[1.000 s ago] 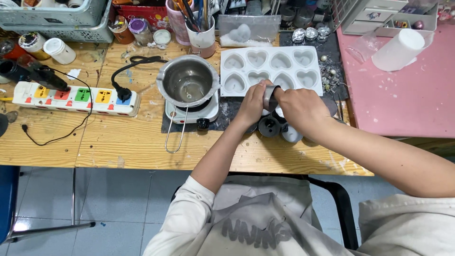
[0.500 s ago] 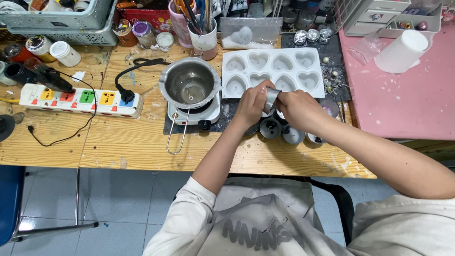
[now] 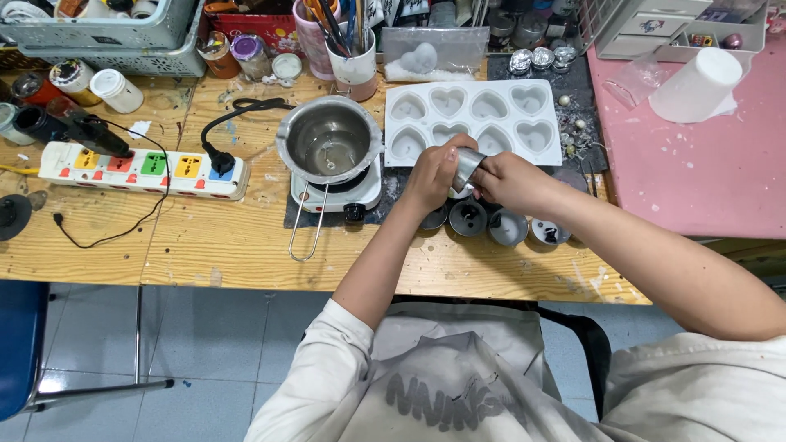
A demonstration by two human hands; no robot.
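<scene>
Fingers [image 3: 442, 160] of left hand [image 3: 430, 176] and right hand [image 3: 508, 182] closed around small shiny metal cup [image 3: 467, 168]; light, rigid, likely slippery; grip by sidewall.

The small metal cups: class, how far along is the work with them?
Done: three small metal cups stand in a row at the table edge, some with dark contents. In hand: the left hand and right hand hold one metal cup tilted above the row. Left: the white heart mold holds pale hearts in its cavities, and the pot on the small hot plate looks nearly empty.
</scene>
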